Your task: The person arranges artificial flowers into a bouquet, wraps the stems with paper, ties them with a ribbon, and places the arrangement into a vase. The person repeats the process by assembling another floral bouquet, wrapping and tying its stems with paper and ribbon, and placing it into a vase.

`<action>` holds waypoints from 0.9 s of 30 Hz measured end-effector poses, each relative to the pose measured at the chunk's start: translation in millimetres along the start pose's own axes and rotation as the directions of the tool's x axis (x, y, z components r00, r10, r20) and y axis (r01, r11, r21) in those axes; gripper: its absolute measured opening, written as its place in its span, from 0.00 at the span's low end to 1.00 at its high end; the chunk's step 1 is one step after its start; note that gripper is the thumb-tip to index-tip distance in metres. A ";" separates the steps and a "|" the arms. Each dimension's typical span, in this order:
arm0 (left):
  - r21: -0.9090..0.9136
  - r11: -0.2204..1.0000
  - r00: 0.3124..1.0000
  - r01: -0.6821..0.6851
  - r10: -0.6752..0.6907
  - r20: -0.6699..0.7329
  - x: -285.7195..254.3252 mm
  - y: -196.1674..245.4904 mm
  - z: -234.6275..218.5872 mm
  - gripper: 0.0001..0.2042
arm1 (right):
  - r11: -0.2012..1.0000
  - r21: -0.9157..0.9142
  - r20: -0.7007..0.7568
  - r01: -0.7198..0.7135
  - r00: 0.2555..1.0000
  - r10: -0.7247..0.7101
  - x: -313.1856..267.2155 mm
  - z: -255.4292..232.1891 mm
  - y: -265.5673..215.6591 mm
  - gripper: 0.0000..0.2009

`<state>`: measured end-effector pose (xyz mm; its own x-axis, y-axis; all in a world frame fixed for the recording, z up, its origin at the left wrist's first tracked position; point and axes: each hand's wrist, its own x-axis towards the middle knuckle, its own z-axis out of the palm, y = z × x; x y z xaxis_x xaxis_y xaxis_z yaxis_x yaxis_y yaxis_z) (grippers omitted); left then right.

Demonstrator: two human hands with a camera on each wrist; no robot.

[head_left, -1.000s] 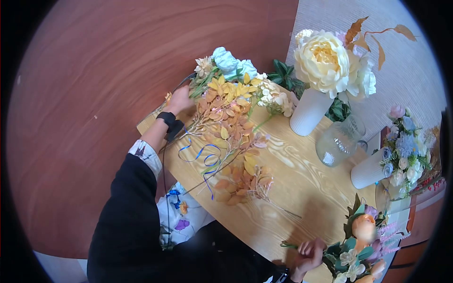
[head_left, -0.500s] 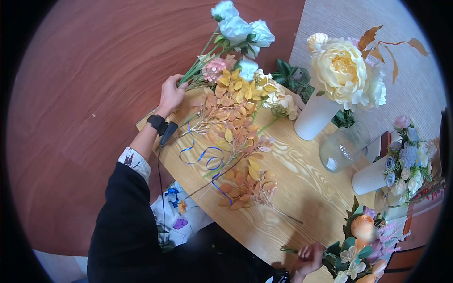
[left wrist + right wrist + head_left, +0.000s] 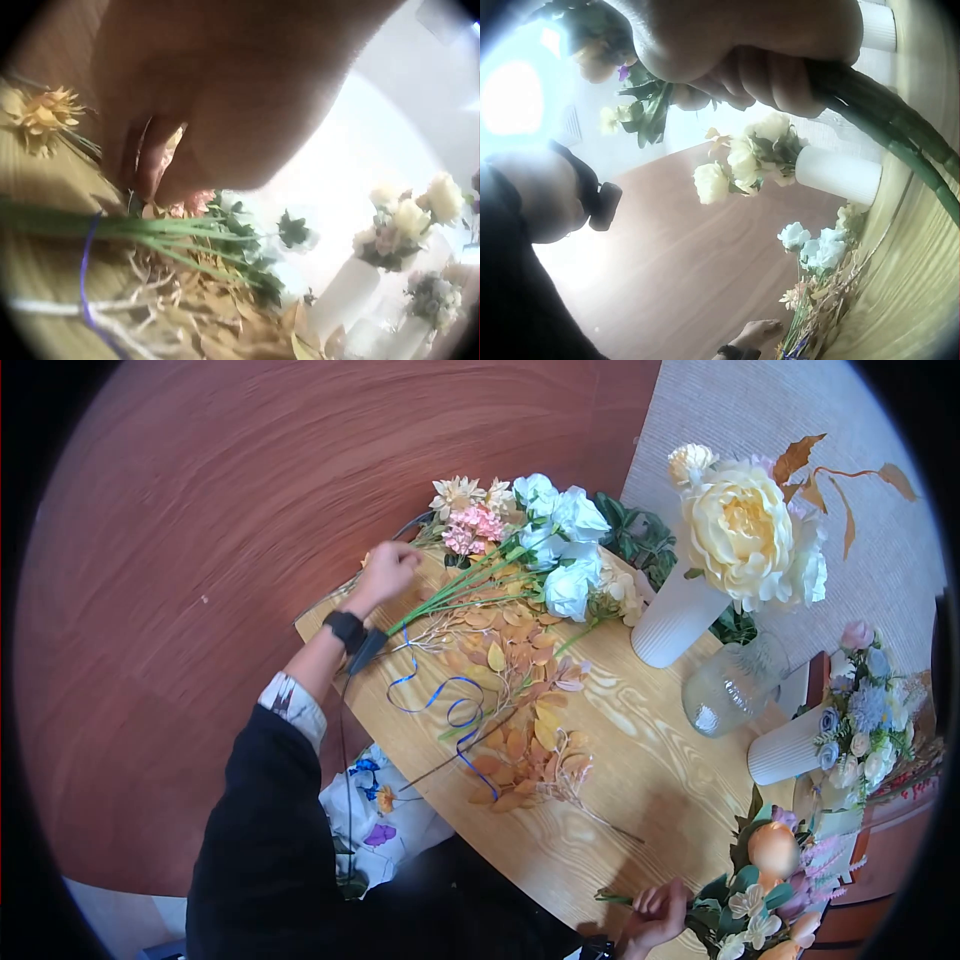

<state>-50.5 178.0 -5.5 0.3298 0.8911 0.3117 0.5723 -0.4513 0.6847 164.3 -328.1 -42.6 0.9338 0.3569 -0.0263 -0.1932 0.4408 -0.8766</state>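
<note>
In the head view my left hand (image 3: 388, 572) is above the table's far left, fingers loosely bent, with nothing visible between them. Just below it, in the left wrist view, run the green stems (image 3: 176, 227) of the pale blue artificial flowers (image 3: 568, 585). These flowers lie across the orange-leaved branches (image 3: 525, 660). Pink flowers (image 3: 474, 530) and cream ones (image 3: 457, 494) lie beyond the hand. At the near right edge my right hand (image 3: 655, 913) grips the stems (image 3: 889, 120) of a bouquet (image 3: 765, 880) with peach, lilac and cream blooms; its fingers curl round them.
A curled blue ribbon (image 3: 436, 698) lies by the branches. Along the back right stand a white ribbed vase (image 3: 675, 622) with large cream flowers and a clear glass vase (image 3: 722, 695). Another white vase (image 3: 785, 752) with blue-white flowers lies tilted. A white bag (image 3: 370, 810) sits below the table.
My left hand lifted the pale blue flowers, swung them right and laid them over the branches; it is now off their stems. The right hand keeps its grip on the bouquet.
</note>
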 end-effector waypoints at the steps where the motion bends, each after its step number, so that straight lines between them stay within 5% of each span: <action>1: -0.001 1.000 1.000 -0.004 0.004 0.000 17.8 -9.1 -1.3 0.11 | 1.000 -0.002 -0.052 -0.002 0.999 0.001 -0.9 3.2 0.2 0.15; 4: 0.231 0.966 0.986 -0.114 0.139 -0.094 52.3 -40.3 10.5 0.11 | 1.000 -0.007 -0.005 0.014 1.000 -0.014 2.5 -11.8 8.5 0.15; 7: 0.520 0.854 0.993 0.030 -0.085 0.083 64.4 -47.9 27.8 0.11 | 0.996 -0.086 -0.117 -0.016 0.993 0.005 -6.3 -17.7 14.2 0.10; 10: 0.510 0.860 0.998 0.030 -0.055 0.034 73.1 -67.4 40.1 0.11 | 1.000 -0.001 -0.114 -0.013 0.993 0.013 -9.5 -4.0 5.9 0.10; 13: 0.412 0.911 0.995 0.011 0.032 -0.097 79.0 -58.5 33.0 0.10 | 0.997 -0.076 -0.147 0.017 0.989 -0.028 -1.3 -24.1 14.4 0.11; 16: 0.280 0.958 0.981 -0.057 0.106 -0.161 78.3 -53.9 18.4 0.11 | 0.996 0.039 0.038 -0.079 0.996 0.077 -5.1 17.2 -9.6 0.11; 18: 0.250 0.957 0.955 -0.147 0.203 -0.214 77.0 -43.9 8.9 0.12 | 0.994 0.036 0.005 -0.105 0.995 0.104 -2.2 23.5 -11.5 0.11; 19: 0.255 0.956 0.955 -0.145 0.203 -0.215 74.2 -36.5 4.4 0.12 | 0.992 0.030 -0.032 -0.123 0.992 0.124 -1.4 24.7 -11.8 0.11; 21: -0.095 0.995 0.991 -0.002 -0.011 -0.137 67.0 -22.0 -2.5 0.12 | 0.991 0.039 -0.027 -0.130 0.991 0.131 -0.8 25.6 -11.8 0.11; 27: -0.270 0.962 0.977 -0.041 -0.018 -0.211 53.0 -1.8 -8.0 0.11 | 0.991 0.035 -0.020 -0.127 0.992 0.128 -2.4 30.0 -14.5 0.12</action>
<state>-40.0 226.4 15.1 0.1536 0.8889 0.4315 0.3341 -0.4577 0.8240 155.8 -310.7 -15.3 0.9072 0.3941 -0.1477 -0.3206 0.4201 -0.8490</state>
